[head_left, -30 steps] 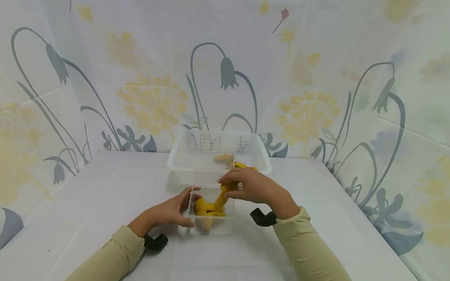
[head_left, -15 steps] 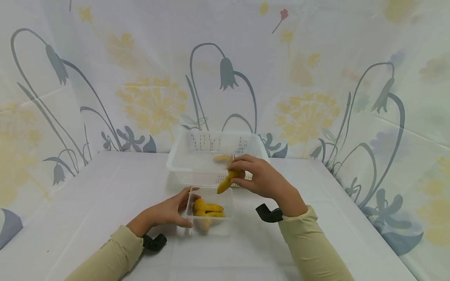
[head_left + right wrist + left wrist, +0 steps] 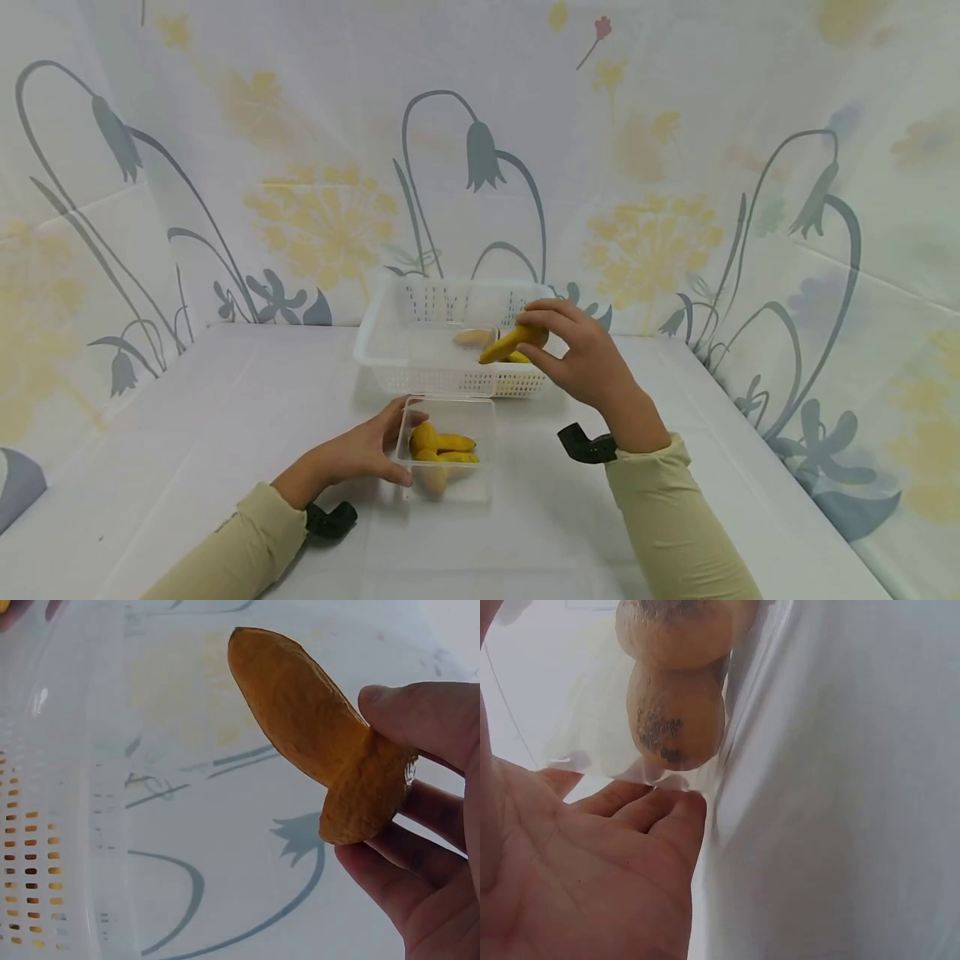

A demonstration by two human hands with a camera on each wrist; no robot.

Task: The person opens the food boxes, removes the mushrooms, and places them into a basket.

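In the head view my right hand (image 3: 581, 350) pinches a small yellow banana (image 3: 512, 342) above the right front of the white basket (image 3: 367, 354). The right wrist view shows this banana (image 3: 300, 712) held between thumb and fingers, a short rounded lobe at its base. My left hand (image 3: 356, 454) grips the left side of a clear plastic box (image 3: 468, 485), thumb in front and fingers behind. Several yellow bananas (image 3: 455, 443) lie in the box. Its clear lid (image 3: 438, 367) stands raised against the basket. In the left wrist view, rounded dark-marked ends (image 3: 676, 724) show through the plastic.
More yellow fruit (image 3: 517, 357) lies in the basket's right part, partly hidden by my hand. A paler piece (image 3: 474, 337) shows through the raised lid. The white cloth (image 3: 225, 417) covers the table, and a flower-printed curtain (image 3: 330, 125) hangs behind the basket.
My right hand has lifted the banana up and to the right, from over the box to over the basket. My left hand stays on the box.
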